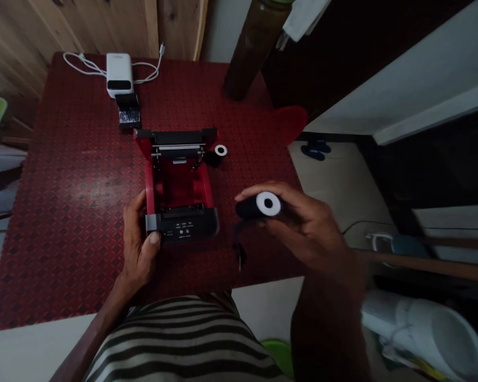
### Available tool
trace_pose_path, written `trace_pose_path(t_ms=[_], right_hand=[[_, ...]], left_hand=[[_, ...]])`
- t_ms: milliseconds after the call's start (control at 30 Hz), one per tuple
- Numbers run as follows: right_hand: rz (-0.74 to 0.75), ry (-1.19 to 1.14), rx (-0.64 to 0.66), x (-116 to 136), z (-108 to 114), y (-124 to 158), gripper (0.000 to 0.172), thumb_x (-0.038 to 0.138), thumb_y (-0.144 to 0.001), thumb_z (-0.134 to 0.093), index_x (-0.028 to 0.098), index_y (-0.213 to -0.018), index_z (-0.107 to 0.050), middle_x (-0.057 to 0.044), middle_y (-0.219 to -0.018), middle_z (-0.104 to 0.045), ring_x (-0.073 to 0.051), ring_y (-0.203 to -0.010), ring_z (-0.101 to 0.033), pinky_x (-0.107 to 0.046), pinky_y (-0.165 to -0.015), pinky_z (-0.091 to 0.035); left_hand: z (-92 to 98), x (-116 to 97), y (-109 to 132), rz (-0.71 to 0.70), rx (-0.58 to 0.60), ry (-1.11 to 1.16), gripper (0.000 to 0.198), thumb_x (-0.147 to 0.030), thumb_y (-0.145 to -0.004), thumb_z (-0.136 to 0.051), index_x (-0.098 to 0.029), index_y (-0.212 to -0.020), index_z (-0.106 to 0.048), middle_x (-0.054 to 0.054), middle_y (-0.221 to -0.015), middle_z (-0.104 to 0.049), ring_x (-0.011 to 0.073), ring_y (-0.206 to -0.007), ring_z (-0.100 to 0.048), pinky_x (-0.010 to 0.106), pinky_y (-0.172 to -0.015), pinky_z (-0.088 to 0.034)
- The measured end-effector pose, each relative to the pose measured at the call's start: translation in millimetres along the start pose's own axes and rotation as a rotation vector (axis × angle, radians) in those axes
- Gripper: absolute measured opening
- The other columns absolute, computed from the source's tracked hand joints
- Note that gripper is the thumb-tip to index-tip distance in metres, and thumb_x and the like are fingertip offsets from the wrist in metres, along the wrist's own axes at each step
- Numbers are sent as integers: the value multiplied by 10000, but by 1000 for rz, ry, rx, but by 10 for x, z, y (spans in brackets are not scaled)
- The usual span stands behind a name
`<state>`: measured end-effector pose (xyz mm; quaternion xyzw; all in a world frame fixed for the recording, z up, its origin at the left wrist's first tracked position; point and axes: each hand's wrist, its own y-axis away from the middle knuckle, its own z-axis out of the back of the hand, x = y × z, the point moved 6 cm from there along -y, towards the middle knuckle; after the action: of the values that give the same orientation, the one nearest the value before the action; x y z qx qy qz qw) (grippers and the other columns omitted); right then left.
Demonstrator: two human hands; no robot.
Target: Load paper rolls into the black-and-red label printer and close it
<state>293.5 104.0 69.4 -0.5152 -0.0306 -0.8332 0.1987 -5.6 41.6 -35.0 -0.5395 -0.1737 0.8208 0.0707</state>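
Note:
A red and black printer [179, 185] sits on the red patterned table [63, 185] with its lid open, showing the red paper bay. My left hand [137, 241] grips its near left corner, thumb on the black front panel. My right hand [298, 220] holds a dark roll with a white end face [263, 205] just right of the printer, above the table. A second small dark roll with a white end [219, 152] lies on the table beside the printer's open lid.
A white box-shaped device [119, 74] with a white cable [83, 63] stands at the table's far side, with a small black item [128, 114] in front of it. A dark cylinder [250, 48] stands at the far right corner. The floor drops off to the right.

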Motion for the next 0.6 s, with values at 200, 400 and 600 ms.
trace_pose_path(t_ms=[200,400,600], right_hand=[[226,481,213,514,-549,-541,271,99,-1101,-740,247,-1320,-799,-103,-1296,-885,-315,-1189,-824,-507,-1080,-681],[209,844,277,426,-1185,-810,281,-15,-1127,-609,185,-1150,-804,-144,-1078,-871,-323,-1091,-784,-456,-1012,-618],[158,863,317,217,-1302,-939,321,-20,-1112,-611,207,-1062,-832,-119,-1031,-866,-302,-1076,-809,-465,-1098,-610]], left_hand=[[-1,-8,5,2,8,-14,758,-716,-1222,-487,-286,-1846,-487,187,-1648,-637,399,-1452,-651,633,-1240,-552],[-29,13,23,-29,9,-5,730,-668,-1236,-493,-299,-1865,-453,190,-1729,-604,399,-1530,-613,646,-1286,-513],[-30,-8,17,-11,24,0,726,-656,-1232,-515,-329,-1875,-437,181,-1778,-588,416,-1581,-591,682,-1329,-473]])
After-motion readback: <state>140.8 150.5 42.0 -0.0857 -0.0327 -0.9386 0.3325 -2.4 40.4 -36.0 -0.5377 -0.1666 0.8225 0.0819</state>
